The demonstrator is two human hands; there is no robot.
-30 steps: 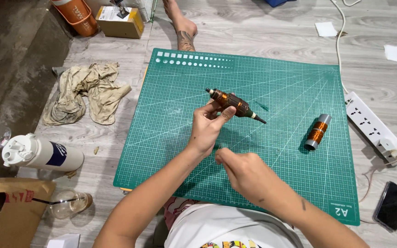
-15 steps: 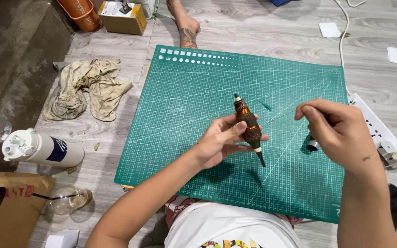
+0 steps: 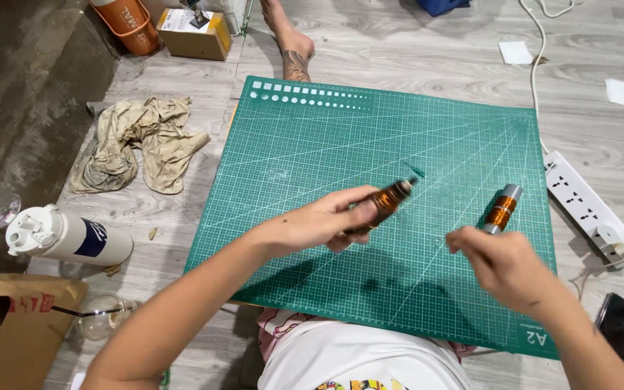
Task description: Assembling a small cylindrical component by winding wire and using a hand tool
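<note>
Holding one copper coil (image 3: 386,203) in left hand (image 3: 323,222) grip | second coil (image 3: 500,209) on mat (image 3: 312,152) | right hand (image 3: 508,264) loosely curled, empty

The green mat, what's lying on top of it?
On the green mat lies a copper-wound coil. The left hand holds another coil above it. Arms hide part of it.

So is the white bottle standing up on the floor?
No, the white bottle lies on its side on the floor, left of the green mat.
</note>
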